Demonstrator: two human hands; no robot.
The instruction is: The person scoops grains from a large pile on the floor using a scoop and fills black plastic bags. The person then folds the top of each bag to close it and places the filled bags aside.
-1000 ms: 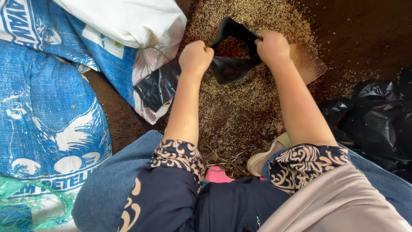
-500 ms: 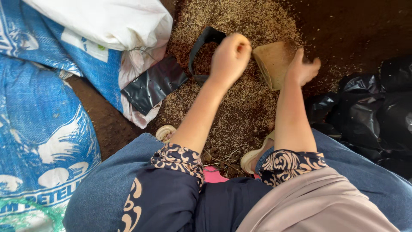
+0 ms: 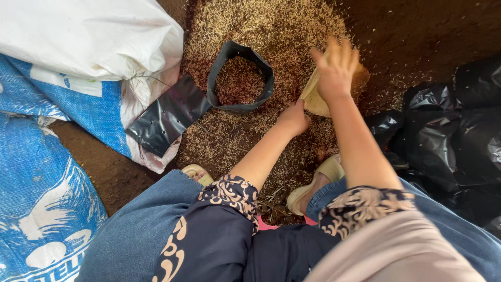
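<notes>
While husk-filled, soft black bag [image 3: 240, 78], round-mouthed.

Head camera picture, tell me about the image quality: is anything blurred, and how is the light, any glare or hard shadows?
Head view: the right hand is smeared by motion blur, fingers soft-edged; the left hand, the black grow bag and the husk pile look sharp. Head view: light is soft and even, no hard shadows; mild sheen on the black plastic bags, and the white sack is bright but not blown out.

Blue-and-white woven sacks [image 3: 68, 99] lie left; crumpled, seemingly plastic black bags [image 3: 454, 136] right.
</notes>
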